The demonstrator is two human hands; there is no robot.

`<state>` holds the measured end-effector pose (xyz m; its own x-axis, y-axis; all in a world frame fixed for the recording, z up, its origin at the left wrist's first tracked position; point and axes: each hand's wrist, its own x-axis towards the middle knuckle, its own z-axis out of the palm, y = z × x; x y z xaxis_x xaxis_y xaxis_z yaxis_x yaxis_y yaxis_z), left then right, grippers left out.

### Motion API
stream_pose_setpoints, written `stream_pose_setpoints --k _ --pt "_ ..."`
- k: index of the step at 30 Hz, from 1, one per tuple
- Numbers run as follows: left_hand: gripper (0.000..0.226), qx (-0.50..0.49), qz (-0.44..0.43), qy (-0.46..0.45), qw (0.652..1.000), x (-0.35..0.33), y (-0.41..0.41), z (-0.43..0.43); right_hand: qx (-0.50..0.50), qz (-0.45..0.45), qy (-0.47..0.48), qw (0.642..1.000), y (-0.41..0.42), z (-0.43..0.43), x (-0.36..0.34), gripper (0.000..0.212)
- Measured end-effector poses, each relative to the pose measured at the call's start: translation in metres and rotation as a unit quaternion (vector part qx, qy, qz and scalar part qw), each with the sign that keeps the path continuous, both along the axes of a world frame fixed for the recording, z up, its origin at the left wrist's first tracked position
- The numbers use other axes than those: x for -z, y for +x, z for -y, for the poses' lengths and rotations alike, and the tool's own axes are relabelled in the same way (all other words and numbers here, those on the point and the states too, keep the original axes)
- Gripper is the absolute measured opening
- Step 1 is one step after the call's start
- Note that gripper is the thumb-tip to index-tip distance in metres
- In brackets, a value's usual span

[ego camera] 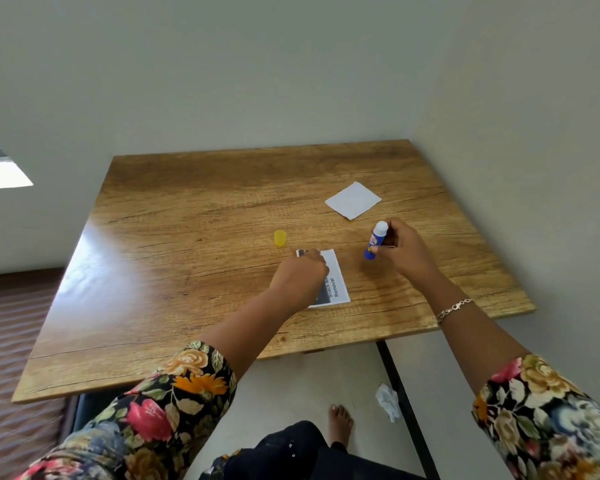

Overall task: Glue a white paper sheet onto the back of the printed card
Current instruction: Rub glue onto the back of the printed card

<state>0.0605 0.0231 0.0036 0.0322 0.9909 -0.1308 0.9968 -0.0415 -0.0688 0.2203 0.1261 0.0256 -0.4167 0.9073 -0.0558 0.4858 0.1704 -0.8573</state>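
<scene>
The printed card (336, 282) lies print side up on the wooden table (187, 237), with dark blocks and black text. My left hand (300, 277) rests on it, fingers curled over its far left part, covering much of it. My right hand (404, 249) holds an uncapped blue glue stick (376, 241) tilted, white glue tip pointing up and away, just right of the card and above the table. The white paper sheet (353, 200) lies flat farther back on the right, apart from both hands.
A yellow glue cap (280, 238) stands on the table just behind and left of the card. Walls close the table's far and right sides. A crumpled tissue (388, 400) lies on the floor by a black table leg, near my foot.
</scene>
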Motion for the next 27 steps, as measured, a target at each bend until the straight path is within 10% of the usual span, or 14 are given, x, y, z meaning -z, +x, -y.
stream_pose_setpoints --k 27 --pt "0.031 0.054 -0.005 0.01 0.998 0.002 -0.003 -0.007 0.028 0.031 0.005 0.999 0.004 -0.033 0.017 0.039"
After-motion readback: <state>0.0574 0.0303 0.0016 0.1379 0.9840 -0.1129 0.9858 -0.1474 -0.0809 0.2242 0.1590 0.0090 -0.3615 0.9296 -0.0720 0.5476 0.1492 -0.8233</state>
